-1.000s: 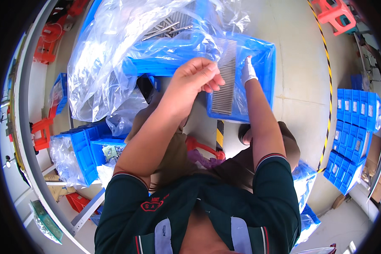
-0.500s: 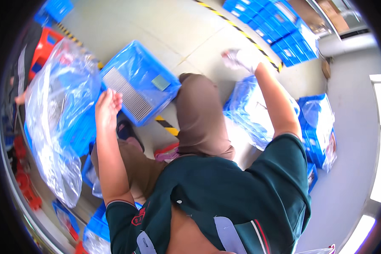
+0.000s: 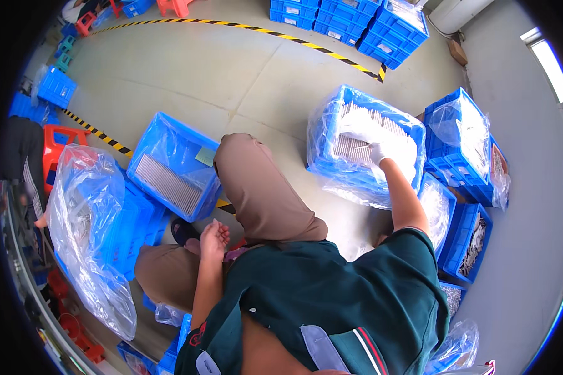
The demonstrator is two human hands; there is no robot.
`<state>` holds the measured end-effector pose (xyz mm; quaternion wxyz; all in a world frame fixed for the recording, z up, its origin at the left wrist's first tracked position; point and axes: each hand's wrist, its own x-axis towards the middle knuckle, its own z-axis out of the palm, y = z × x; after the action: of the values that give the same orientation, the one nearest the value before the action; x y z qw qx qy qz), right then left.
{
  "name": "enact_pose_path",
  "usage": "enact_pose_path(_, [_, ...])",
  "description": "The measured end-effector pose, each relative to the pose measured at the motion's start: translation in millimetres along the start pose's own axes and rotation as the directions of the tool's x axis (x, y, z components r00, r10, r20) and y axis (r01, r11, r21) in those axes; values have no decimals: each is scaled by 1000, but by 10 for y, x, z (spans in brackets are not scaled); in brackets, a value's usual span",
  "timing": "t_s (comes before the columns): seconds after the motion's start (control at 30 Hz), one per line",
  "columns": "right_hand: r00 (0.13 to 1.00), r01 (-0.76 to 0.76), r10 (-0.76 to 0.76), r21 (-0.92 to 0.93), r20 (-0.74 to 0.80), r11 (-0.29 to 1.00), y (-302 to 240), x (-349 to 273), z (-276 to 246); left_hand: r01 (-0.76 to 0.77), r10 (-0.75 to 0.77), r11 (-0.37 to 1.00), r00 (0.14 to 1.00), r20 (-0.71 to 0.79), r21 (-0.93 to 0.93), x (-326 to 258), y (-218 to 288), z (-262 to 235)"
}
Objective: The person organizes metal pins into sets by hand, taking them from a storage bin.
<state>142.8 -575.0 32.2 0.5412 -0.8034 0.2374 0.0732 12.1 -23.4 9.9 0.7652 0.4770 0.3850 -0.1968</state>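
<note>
My right hand (image 3: 380,153), in a white glove, reaches into a large blue bin (image 3: 322,167) lined with clear plastic. Its fingers are at the thin, pale metallic rods (image 3: 391,125) lined up inside; too little of them shows to tell whether they grip any. White sheeting (image 3: 356,124) covers part of these rods. My bare left hand (image 3: 214,237) hovers by my knee with its fingers curled in and nothing visible in them. Beyond it stands another plastic-lined blue bin (image 3: 149,134), holding a row of similar rods (image 3: 167,184) and a small greenish piece (image 3: 204,156).
At my left, a big clear plastic bag (image 3: 84,187) drapes over stacked blue crates, near a red stool (image 3: 59,140) and another person's arm. More blue crates (image 3: 453,156) stand along the right wall. Yellow-black tape (image 3: 281,36) marks the floor, with stacked crates (image 3: 344,25) behind.
My view has shifted, bringing the right bin fully into sight. My right hand has come down into that bin. My left hand has drawn back from beside the left bin toward my body.
</note>
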Motion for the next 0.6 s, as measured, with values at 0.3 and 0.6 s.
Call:
enact_pose_path(0.3, [975, -158, 220, -560, 43, 813, 438, 461, 357, -43, 36, 998, 988, -149, -47, -78, -12, -240])
enact_pose_path(0.6, [957, 0, 260, -899, 127, 437, 529, 667, 539, -18, 14, 999, 991, -134, -29, 2, -38, -197])
